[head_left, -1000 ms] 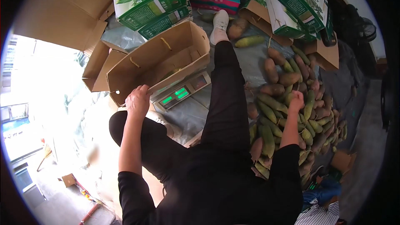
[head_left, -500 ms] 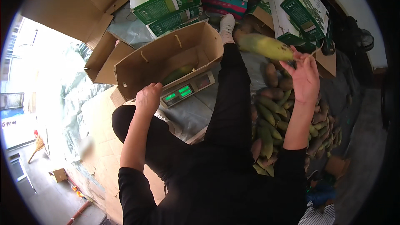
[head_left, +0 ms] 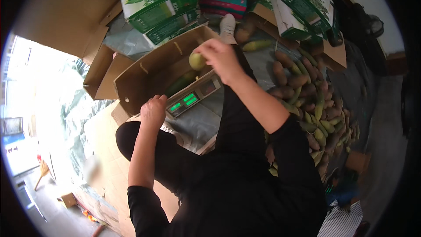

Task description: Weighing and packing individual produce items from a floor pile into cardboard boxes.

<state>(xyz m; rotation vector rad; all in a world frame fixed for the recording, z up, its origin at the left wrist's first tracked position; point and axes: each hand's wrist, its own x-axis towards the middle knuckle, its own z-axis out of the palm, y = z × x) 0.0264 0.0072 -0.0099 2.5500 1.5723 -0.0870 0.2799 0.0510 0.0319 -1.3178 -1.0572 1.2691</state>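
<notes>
In front of me stands an open cardboard box with rope handles, on a scale with green lit digits. My left hand is closed over the near rim of the box, at its left end. Over the right part of the box my right hand grips a green radish, seen nearly end-on and partly hidden by the fingers. Another green radish lies in the bottom of the box.
A large heap of radishes, some soil-brown, spreads at my right. White and green printed cartons stand beyond the box, with more cartons at the far right. A loose radish lies near my shoe.
My right hand has swung left from above the heap to the box, bringing the green radish along. The left hand stays on the box rim. The view has shifted slightly.
</notes>
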